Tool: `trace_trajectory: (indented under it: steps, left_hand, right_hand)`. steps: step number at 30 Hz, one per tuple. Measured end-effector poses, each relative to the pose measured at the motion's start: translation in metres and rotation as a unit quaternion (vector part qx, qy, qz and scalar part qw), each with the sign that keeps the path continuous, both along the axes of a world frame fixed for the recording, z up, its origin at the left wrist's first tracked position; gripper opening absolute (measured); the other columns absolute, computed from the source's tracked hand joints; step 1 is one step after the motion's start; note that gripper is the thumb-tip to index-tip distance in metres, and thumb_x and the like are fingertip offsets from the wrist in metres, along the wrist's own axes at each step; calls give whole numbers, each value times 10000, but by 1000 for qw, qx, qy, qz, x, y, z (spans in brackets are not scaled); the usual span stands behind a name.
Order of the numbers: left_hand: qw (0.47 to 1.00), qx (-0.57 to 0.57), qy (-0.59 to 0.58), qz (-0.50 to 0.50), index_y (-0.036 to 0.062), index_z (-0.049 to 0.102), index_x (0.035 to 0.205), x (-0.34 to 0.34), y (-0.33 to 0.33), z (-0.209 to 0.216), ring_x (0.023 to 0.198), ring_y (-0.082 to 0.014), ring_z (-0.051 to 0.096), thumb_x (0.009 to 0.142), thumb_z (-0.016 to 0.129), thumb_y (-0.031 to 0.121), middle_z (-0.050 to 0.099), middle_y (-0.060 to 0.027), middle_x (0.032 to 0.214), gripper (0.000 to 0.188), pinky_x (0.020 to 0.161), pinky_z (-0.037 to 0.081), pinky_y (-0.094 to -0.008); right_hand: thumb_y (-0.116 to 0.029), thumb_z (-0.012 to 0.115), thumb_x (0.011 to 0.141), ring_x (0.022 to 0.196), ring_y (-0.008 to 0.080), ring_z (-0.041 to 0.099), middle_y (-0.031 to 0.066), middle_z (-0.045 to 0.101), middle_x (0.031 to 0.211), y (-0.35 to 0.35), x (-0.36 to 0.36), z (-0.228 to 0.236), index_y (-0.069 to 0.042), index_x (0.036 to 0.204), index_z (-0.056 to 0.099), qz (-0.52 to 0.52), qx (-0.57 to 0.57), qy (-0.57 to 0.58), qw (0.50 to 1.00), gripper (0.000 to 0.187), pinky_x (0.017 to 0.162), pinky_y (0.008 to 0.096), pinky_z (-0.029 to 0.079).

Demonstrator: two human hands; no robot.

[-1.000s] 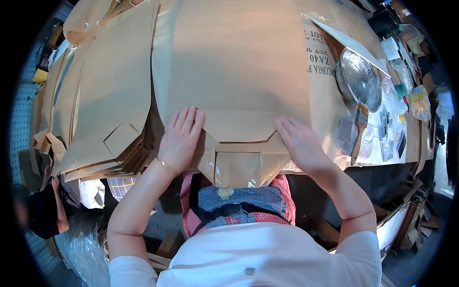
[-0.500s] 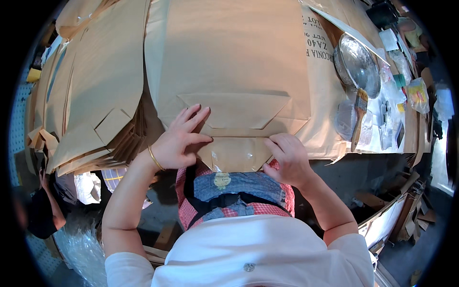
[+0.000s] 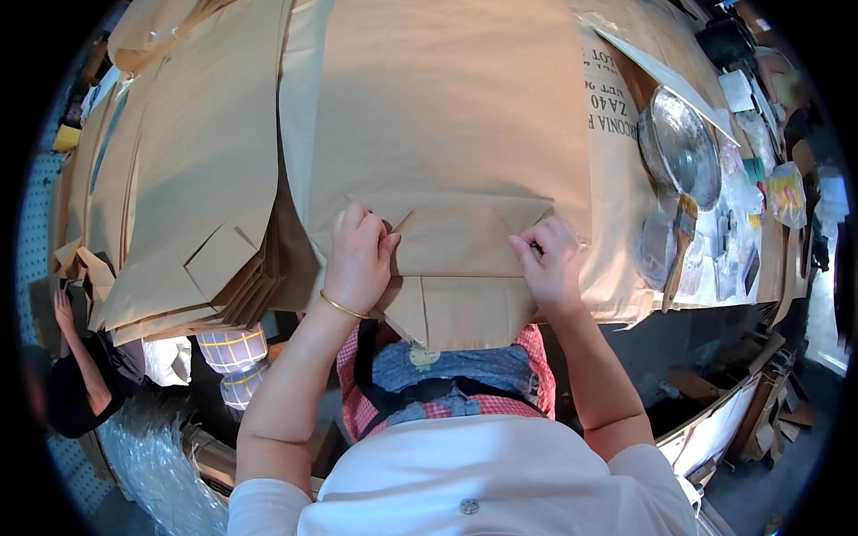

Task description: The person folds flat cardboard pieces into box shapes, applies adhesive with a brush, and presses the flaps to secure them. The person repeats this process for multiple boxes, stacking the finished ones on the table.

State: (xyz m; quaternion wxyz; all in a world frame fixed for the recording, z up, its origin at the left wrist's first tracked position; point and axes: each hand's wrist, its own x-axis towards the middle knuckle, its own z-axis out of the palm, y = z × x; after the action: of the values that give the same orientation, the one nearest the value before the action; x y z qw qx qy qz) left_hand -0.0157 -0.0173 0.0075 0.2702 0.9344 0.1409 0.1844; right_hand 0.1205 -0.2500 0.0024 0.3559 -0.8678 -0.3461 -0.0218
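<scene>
Brown paper bag (image 3: pixel 447 116) lies flat on the desk (image 3: pixel 772 263), straight in front of the person, its near end folded into a band with an end flap (image 3: pixel 474 311) sticking out over the desk's near edge toward the apron (image 3: pixel 447 368).

Left hand (image 3: pixel 359 259) is on the left end of the fold, fingers curled in, thumb against the paper. Right hand (image 3: pixel 551 266) is at the right end, fingers likewise curled, thumb pointing inward. Fingertips are mostly hidden, so can't tell whether either hand actually pinches the paper or just presses it. Gold bracelet (image 3: pixel 345 306) on left wrist.

To the left, a stack of brown bags (image 3: pixel 206 152), near corners fanned out. Under the bag's right side, a paper sack (image 3: pixel 617 192) with dark print. Further right, metal bowl (image 3: pixel 681 147); brush (image 3: pixel 682 250) just beside it, bristles toward the bowl, handle toward the near edge. Yellow packet (image 3: pixel 786 194) beyond. Lower left, a co-worker's arm (image 3: pixel 85 362) near a heap of clear plastic (image 3: pixel 165 469).
</scene>
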Motion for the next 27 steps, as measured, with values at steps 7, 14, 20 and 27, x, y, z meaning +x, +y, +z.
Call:
trace_trajectory:
  steps: [7, 14, 20, 27]
  left_hand:
    - [962, 73, 224, 141, 59, 557, 698, 34, -1, 20, 770, -324, 566, 809, 671, 378, 561, -90, 741, 356, 729, 449, -428]
    - [966, 169, 110, -162, -27, 507, 1281, 0, -40, 37, 1299, -362, 413, 783, 587, 384, 465, -211, 1373, 651, 1108, 248, -502]
    - [958, 154, 224, -86, -106, 323, 1389, -1, -25, 24, 1395, -359, 273, 719, 598, 371, 312, -256, 1474, 867, 1164, 173, -458]
    - [958, 172, 196, -120, -140, 278, 1388, -2, -28, 10, 1392, -412, 241, 727, 641, 444, 266, -312, 1469, 954, 1160, 185, -456]
  right_hand:
    - [-259, 791, 695, 608, 266, 554, 80, 562, 709, 27, 7, 9, -57, 659, 543, -125, -154, -3, 980, 322, 527, 398, 440]
    - [-296, 738, 715, 1275, 326, 443, 156, 520, 1314, 35, -46, 31, -33, 1305, 506, 147, -89, -71, 983, 686, 1066, 405, 366]
    - [-305, 745, 717, 1375, 345, 318, 220, 375, 1442, 20, -43, 23, 51, 1392, 360, 82, -174, -18, 981, 855, 1136, 468, 249]
    - [-388, 725, 755, 1393, 366, 273, 254, 319, 1466, 36, -48, 15, 102, 1402, 296, 133, -188, -10, 973, 918, 1147, 473, 210]
